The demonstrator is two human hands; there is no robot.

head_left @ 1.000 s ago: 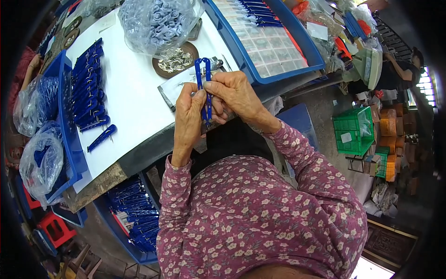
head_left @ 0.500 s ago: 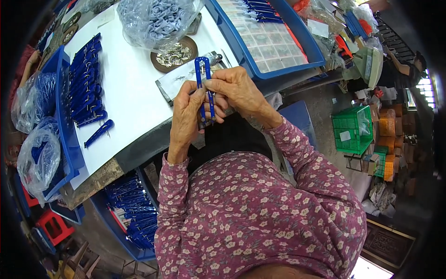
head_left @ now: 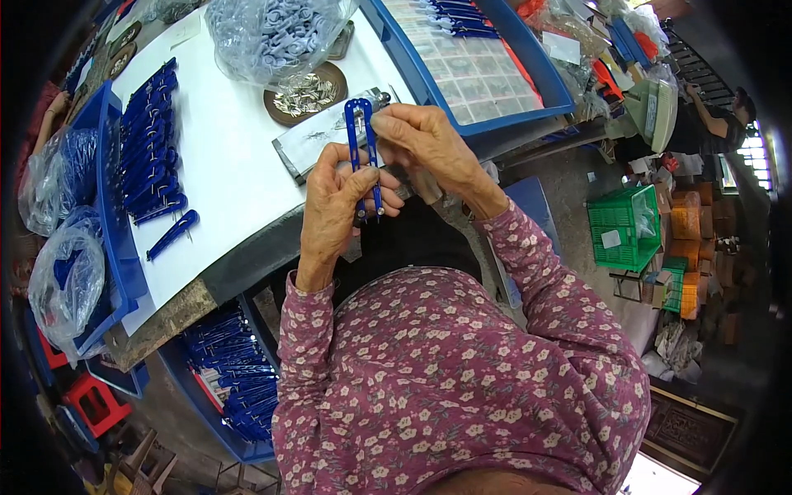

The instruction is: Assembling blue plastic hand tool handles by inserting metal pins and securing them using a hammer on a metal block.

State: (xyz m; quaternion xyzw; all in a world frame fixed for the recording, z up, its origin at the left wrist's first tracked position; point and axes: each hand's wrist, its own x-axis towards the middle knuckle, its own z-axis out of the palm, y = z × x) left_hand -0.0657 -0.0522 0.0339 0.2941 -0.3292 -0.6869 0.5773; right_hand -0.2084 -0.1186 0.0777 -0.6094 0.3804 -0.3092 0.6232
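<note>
My left hand (head_left: pixel 328 198) is closed around the lower legs of a blue drawing compass (head_left: pixel 351 130), held upright with its rounded head away from me and its two legs slightly apart. My right hand (head_left: pixel 433 147) is at the compass's right side, thumb and fingers pinched together by the upper part of the right leg. Whatever lies in that pinch is too small or hidden to make out. Just beyond the compass lies a flat pale metal block (head_left: pixel 309 145) on the table. A round brown dish (head_left: pixel 341 77) of small metal parts (head_left: pixel 304 96) stands behind it.
Stacked blue compasses (head_left: pixel 148 153) lie at left on the white tabletop (head_left: pixel 223 173), with one single compass (head_left: pixel 173 234) nearer. A clear bag (head_left: pixel 280 37) of grey-blue plastic parts sits at the back. Blue trays (head_left: pixel 462 124) flank the work area. Below is a bin of compasses (head_left: pixel 239 371).
My right hand has shifted up and to the right, off the compass's middle toward its upper right leg. My left hand keeps its hold on the compass.
</note>
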